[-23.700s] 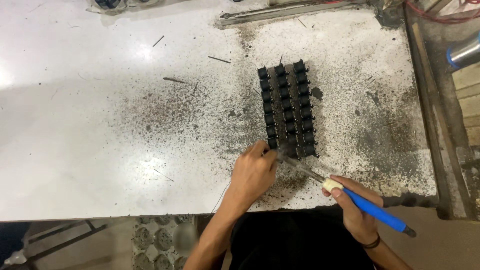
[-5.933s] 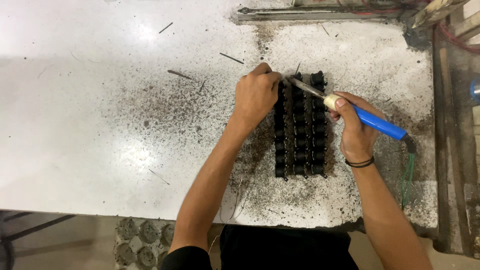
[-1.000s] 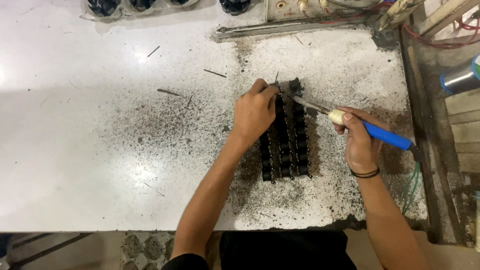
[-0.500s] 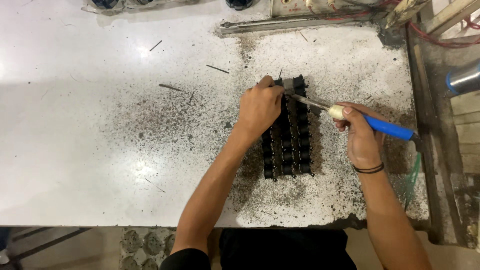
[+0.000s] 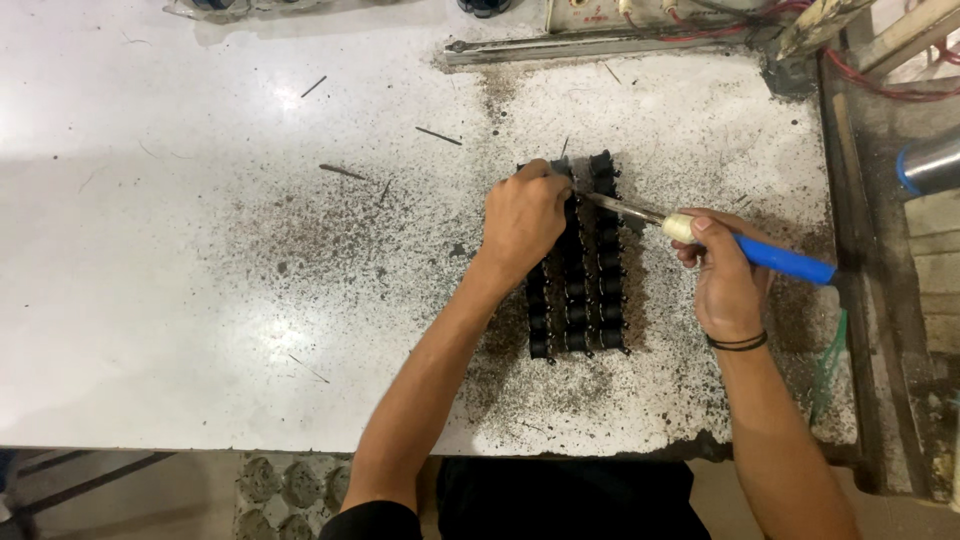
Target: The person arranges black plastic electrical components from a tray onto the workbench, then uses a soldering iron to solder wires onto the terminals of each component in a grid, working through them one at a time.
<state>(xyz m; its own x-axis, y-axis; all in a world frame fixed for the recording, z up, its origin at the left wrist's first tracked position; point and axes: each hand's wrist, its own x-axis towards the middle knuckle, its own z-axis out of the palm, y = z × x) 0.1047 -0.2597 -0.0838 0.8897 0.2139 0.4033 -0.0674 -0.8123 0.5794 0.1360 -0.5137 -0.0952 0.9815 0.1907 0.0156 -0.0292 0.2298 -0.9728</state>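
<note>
The tabletop [image 5: 150,250] is white, with dark specks toward its right half. Thin metal bits [image 5: 438,135] lie near the far edge. The left hand [image 5: 524,215] presses down on the far end of a black block of parts [image 5: 580,290], its grip closed on it. The right hand [image 5: 725,280] has its grip closed around a blue iron [image 5: 760,255], whose tip touches the block's far end.

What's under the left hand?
The left hand covers the upper left part of the black block of components. Its rows show below and right of the hand; the covered parts cannot be seen.
</note>
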